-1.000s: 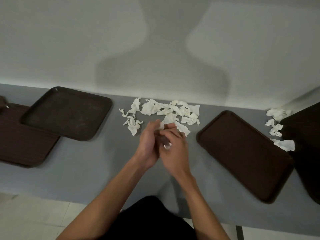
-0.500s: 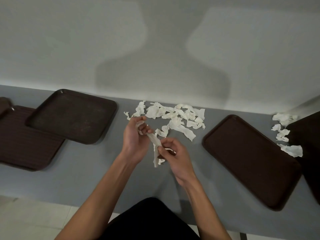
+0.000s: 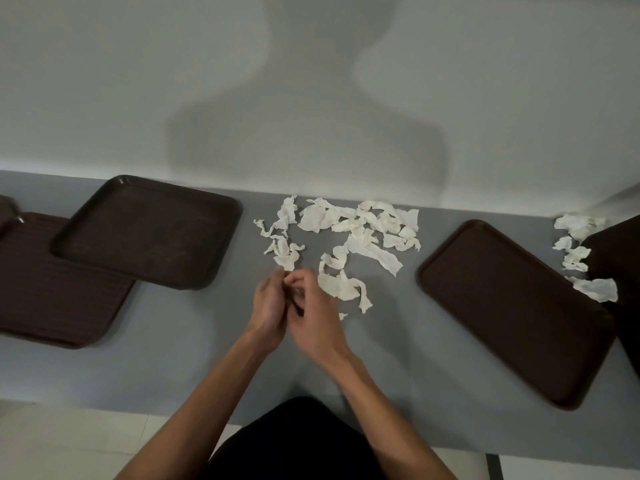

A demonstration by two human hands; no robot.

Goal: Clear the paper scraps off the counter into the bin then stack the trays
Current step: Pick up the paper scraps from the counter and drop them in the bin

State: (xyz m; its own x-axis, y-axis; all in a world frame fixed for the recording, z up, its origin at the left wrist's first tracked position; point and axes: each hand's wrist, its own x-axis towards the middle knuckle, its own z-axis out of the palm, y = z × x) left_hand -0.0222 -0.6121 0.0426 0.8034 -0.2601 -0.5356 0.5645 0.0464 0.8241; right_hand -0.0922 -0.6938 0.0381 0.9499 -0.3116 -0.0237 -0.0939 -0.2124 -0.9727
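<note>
Landmark: the middle pile [image 3: 349, 233] of white paper scraps, loose on the grey counter [image 3: 173, 358]; every place below is told from it
Left: the left hand [image 3: 268, 306] is just on the near side of the pile's left edge, fingers curled, their tips at the lower end of one strand [image 3: 285, 254]; blur hides whether they pinch it, so I cannot tell
Right: the right hand [image 3: 313, 313] is against the left one, also on the pile's near side, fingers bent in; what they hold, if anything, is hidden
More scraps: a second cluster [image 3: 575, 251] lies well to the pile's right, beyond the reddish tray [image 3: 512, 306], its nearest scrap at that tray's rim
Other trays: left of the pile, a dark tray [image 3: 149, 233] rests partly on a ribbed tray [image 3: 52, 282]
Far right: a dark shape [image 3: 620, 271], cut by the frame edge; tray or bin, I cannot tell
Bin: none plainly in view
Paper handling: judged thin, soft and nearly weightless, quick to tear or drift; probably best raked inward from the pile's outer edges with cupped hands and squeezed into a wad, gripping the bulk and not a trailing end
Tray handling: judged stiff, light and smooth; take by opposite raised rims
Writing: no brand, label or lettering readable anywhere
</note>
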